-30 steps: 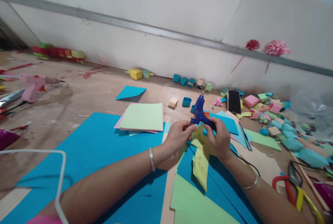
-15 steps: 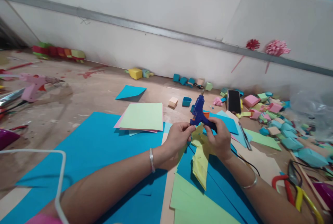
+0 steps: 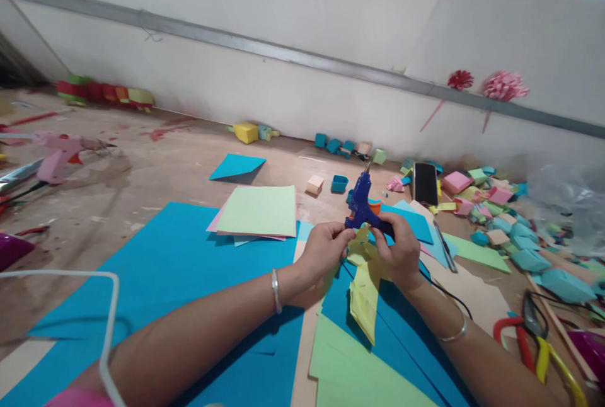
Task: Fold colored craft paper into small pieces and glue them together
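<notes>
My right hand [image 3: 398, 249] is wrapped round the handle of a blue glue gun [image 3: 362, 199], whose metal tip points up and away. My left hand [image 3: 326, 249] is closed in a pinch close to the gun's rear end and the edge of a yellow paper piece [image 3: 363, 297]; what is between its fingertips is too small to make out. The crumpled, folded yellow paper lies between my two hands, over blue sheets. Green sheets [image 3: 359, 363] spread just below it, and a large blue sheet [image 3: 189, 262] lies under my left forearm.
Stacked square papers [image 3: 259, 210] lie left of centre. A pink glue gun [image 3: 59, 155] is at far left, near a white cable [image 3: 112, 312]. To the right are a phone [image 3: 425, 184], many small paper boxes [image 3: 529, 260], a pen [image 3: 445, 248] and red-handled pliers [image 3: 524, 341].
</notes>
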